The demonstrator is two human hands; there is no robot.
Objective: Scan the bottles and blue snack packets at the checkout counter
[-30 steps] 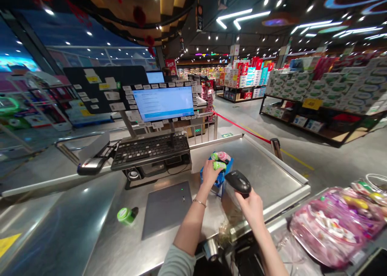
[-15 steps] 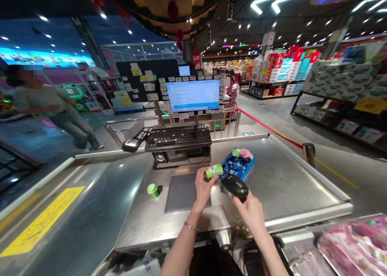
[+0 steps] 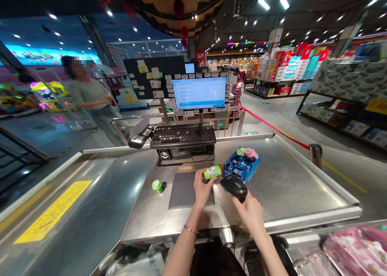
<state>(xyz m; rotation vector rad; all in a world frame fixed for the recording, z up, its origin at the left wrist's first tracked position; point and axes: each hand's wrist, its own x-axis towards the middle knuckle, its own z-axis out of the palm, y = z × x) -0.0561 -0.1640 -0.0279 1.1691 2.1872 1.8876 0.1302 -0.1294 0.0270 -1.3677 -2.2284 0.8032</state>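
My left hand (image 3: 203, 186) grips a small green bottle (image 3: 213, 172) lying sideways, its printed label and barcode facing the scanner. In my right hand (image 3: 250, 208) is a black handheld barcode scanner (image 3: 234, 186), its head beside the bottle but apart from it. Just behind the scanner stands a blue box (image 3: 255, 170) of blue-wrapped packets, with a green bottle (image 3: 240, 151) and a pink bottle (image 3: 250, 153) on top at its far end. Another green bottle (image 3: 157, 186) is upright on the metal counter, left of a dark grey pad (image 3: 179, 190).
Beyond the pad are a keyboard (image 3: 184, 135) on a raised stand and a lit monitor (image 3: 199, 93) edged with labels. A card terminal (image 3: 139, 139) sits left of them. Pink packages (image 3: 356, 247) lie at the lower right. A person (image 3: 89, 94) is past the counter.
The person in the background has moved to the right. My view has shifted slightly left. Both hands keep their grips, with the bottle and scanner held almost as before.
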